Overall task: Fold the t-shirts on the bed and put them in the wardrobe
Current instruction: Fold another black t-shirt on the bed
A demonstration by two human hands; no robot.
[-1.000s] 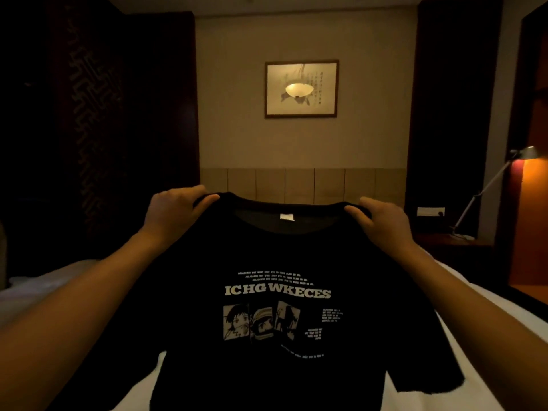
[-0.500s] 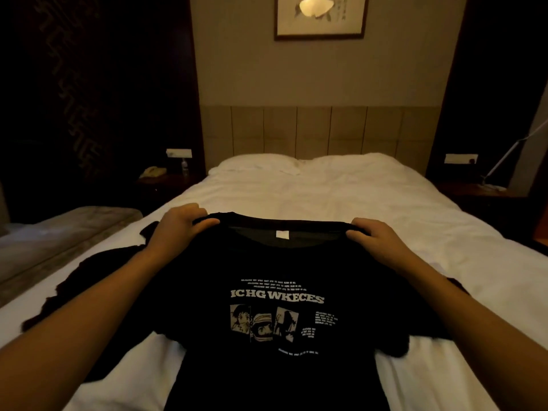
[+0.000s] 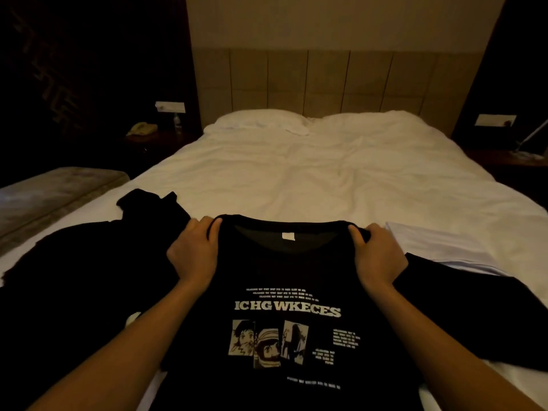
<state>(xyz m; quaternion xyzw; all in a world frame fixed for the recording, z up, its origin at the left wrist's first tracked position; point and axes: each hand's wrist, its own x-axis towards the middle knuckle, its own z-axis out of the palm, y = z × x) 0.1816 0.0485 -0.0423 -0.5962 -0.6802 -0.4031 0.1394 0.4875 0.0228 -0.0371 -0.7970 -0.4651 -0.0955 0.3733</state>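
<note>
At the near end of the white bed (image 3: 326, 173), going from left to right, a grey upholstered bench (image 3: 50, 194) stands beside the mattress, and a crumpled dark garment (image 3: 74, 262) lies on the sheet at the left, one corner reaching up toward the middle. Behind it, on a dim nightstand (image 3: 154, 140), sit a pale telephone (image 3: 141, 129) and a small bottle (image 3: 177, 120). The left hand (image 3: 192, 252) pinches the left shoulder of the black printed t-shirt (image 3: 284, 327), its fingers curled over the collar edge with the thumb on the front. The shirt is spread front up on the bed directly in front of the person, collar pointing toward the pillows (image 3: 296, 121), with white lettering and three small comic panels on the chest. The right hand (image 3: 378, 253) grips the right shoulder in the same way, fingers wrapped over the collar seam. Just to the right of that hand, the shirt's right sleeve lies out flat, partly covering a light folded cloth (image 3: 439, 244) on the sheet. At the far right a thin desk lamp (image 3: 530, 140) leans over another nightstand.
</note>
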